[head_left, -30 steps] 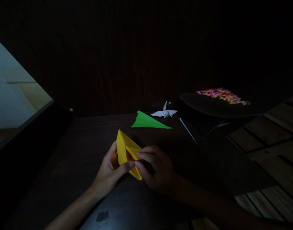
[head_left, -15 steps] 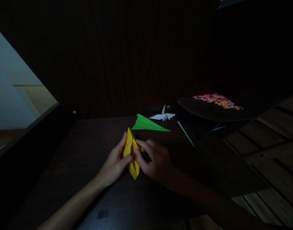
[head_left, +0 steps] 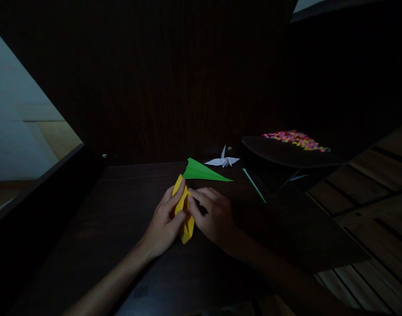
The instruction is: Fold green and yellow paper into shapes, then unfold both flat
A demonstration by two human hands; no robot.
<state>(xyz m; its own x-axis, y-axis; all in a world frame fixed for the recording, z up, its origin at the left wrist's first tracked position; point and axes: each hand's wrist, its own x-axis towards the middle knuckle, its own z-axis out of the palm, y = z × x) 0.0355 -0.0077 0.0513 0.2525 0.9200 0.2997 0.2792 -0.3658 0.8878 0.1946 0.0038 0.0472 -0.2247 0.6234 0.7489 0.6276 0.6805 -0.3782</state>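
A folded yellow paper (head_left: pixel 184 210) sits just below the middle of the frame, pressed into a narrow, upright wedge with its pointed ends toward the top and bottom of the picture. It is squeezed from both sides, which keeps its layers flat together and lets the creases be held sharp against the bench (head_left: pixel 122 206).

The left hand (head_left: pixel 164 226) grasps the paper from the left, its forefinger lying along the upper edge and its thumb bearing on the middle. The right hand (head_left: pixel 212 217) grasps it from the right, thumb and forefinger pinching close to the left thumb, so the two hands meet at the same fold.

Just above the hands, near the centre of the frame, a folded green paper (head_left: pixel 202 172) lies flat, out of reach of the working fingers. Beside it, to the right, stands a small white paper crane (head_left: pixel 223 160). A thin green strip (head_left: pixel 254 185) lies slanted to the right of these. In the upper right a dark tray (head_left: pixel 286 151) carries a heap of small colourful bits (head_left: pixel 295 139); what they are cannot be told in this dim light.
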